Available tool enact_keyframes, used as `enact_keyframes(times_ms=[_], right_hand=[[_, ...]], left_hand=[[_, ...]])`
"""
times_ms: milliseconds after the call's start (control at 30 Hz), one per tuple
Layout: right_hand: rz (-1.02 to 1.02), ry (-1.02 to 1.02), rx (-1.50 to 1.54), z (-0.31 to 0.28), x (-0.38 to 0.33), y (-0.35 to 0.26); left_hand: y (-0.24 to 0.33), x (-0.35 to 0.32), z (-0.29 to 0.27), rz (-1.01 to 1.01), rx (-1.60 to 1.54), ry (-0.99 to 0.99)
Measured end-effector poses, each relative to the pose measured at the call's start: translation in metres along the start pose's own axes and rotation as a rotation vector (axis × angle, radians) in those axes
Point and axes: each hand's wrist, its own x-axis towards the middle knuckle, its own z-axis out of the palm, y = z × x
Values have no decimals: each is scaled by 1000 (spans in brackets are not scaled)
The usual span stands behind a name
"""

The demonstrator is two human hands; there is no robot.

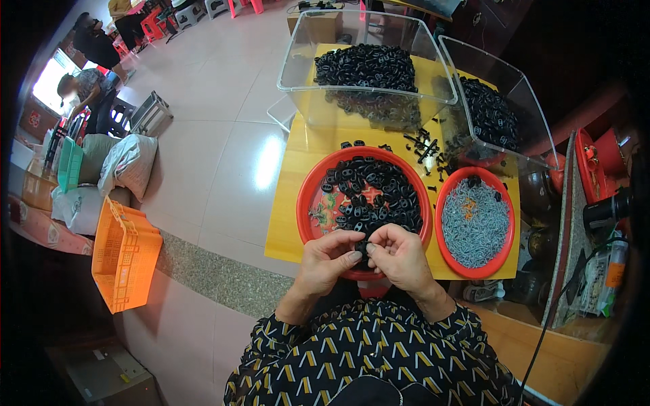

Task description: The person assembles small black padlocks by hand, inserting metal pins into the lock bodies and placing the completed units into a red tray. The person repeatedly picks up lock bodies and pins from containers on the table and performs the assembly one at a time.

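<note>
Fingers [344,238] | my left hand [322,262] and right hand [406,262] pinch one black piece [363,247] | over red basin [302,203] of loose parts [396,196] | yellow tabletop [284,230] beneath

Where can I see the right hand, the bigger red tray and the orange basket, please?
Right hand [405,262]: head view, on the back of the hand.
Bigger red tray [302,210]: head view, on its left rim.
Orange basket [139,262]: head view, on its wall.
</note>
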Motion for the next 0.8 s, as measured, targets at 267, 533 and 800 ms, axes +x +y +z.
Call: enact_keyframes(times_ms=[267,533,800], right_hand=[[16,-179,395,-10,6,12],[50,-280,495,-16,8,23],[-3,-250,432,-14,7,25]], left_hand=[[4,-2,4,-23,-13,-7],[11,-6,13,60,153,-77],[4,-8,16,147,267,-15]])
